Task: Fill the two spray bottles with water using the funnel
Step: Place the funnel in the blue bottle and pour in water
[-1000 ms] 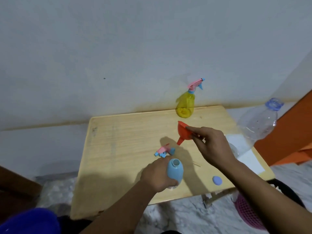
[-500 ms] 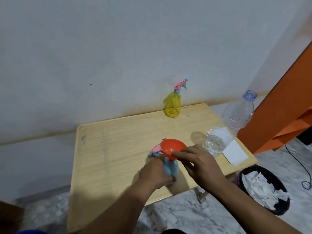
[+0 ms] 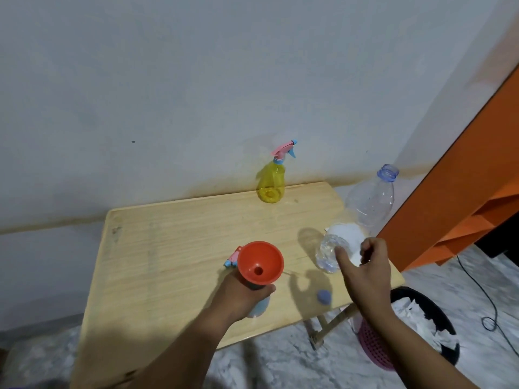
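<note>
An orange funnel [image 3: 260,261] sits in the neck of the light blue spray bottle [image 3: 259,306], which my left hand [image 3: 241,296] grips around its upper body near the table's front. Its pink and blue spray head [image 3: 232,258] lies on the table just behind the funnel. A yellow spray bottle [image 3: 271,183] with its spray head on stands at the table's back edge. The clear water bottle [image 3: 362,211] stands uncapped at the right edge. My right hand [image 3: 365,269] hovers next to its base, thumb and fingers spread and holding nothing.
The wooden table [image 3: 174,234] stands against a grey wall. A blue bottle cap [image 3: 323,296] lies near the front edge. White paper [image 3: 348,237] lies under the water bottle. A black bin [image 3: 432,329] and a pink basket [image 3: 370,343] stand on the floor at right, beside orange furniture [image 3: 460,192].
My right hand set the funnel into the blue bottle's neck, let go of it and moved right toward the water bottle. My left hand kept its hold on the blue bottle.
</note>
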